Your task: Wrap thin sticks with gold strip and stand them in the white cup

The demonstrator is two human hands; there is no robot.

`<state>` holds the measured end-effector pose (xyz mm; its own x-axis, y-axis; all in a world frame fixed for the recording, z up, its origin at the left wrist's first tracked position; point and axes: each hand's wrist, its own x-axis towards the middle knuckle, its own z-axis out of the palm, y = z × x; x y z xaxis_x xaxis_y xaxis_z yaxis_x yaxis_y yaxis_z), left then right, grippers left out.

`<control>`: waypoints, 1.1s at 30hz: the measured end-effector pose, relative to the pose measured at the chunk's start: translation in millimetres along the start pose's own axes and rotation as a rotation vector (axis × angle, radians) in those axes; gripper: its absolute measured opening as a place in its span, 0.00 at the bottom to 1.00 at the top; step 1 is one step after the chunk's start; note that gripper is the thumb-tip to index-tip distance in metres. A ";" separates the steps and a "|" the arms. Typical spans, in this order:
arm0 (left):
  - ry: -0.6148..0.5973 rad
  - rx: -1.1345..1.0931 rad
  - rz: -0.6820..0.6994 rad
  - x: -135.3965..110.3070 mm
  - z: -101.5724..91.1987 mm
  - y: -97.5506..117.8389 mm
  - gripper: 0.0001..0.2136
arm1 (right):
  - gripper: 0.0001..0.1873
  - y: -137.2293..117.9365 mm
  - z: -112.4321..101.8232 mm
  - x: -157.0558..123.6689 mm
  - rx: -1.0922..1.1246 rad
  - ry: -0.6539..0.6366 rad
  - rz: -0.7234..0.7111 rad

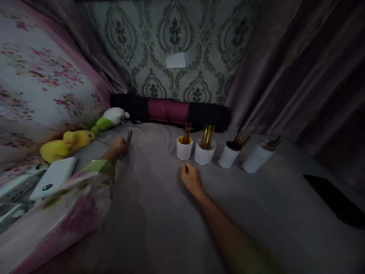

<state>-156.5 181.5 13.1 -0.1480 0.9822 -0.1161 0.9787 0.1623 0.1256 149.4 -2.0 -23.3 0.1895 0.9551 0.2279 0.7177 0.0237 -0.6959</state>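
Cloth, cups, left hand — holding sticks

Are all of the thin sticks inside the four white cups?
No, the left hand holds a small bunch of thin sticks, apart from the four white cups.

The pale left sleeve is pink-flowered with a green cuff. The right sleeve is green, the right hand faintly marked.
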 end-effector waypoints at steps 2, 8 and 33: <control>0.027 0.024 -0.055 -1.8 -0.1 1.7 0.13 | 0.16 0.0 0.3 0.0 -0.010 0.003 0.006; 0.047 0.064 -0.075 -8.9 -2.0 7.4 0.11 | 0.15 0.6 1.3 1.1 -0.011 0.005 0.003; 0.044 0.074 -0.072 -4.0 0.2 2.6 0.12 | 0.15 -2.1 -1.4 -0.1 -0.002 -0.027 0.024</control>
<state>-153.4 178.0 13.7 -0.2227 0.9717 -0.0791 0.9729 0.2267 0.0455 148.8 -2.5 -20.9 0.1882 0.9631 0.1923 0.7146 0.0000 -0.6996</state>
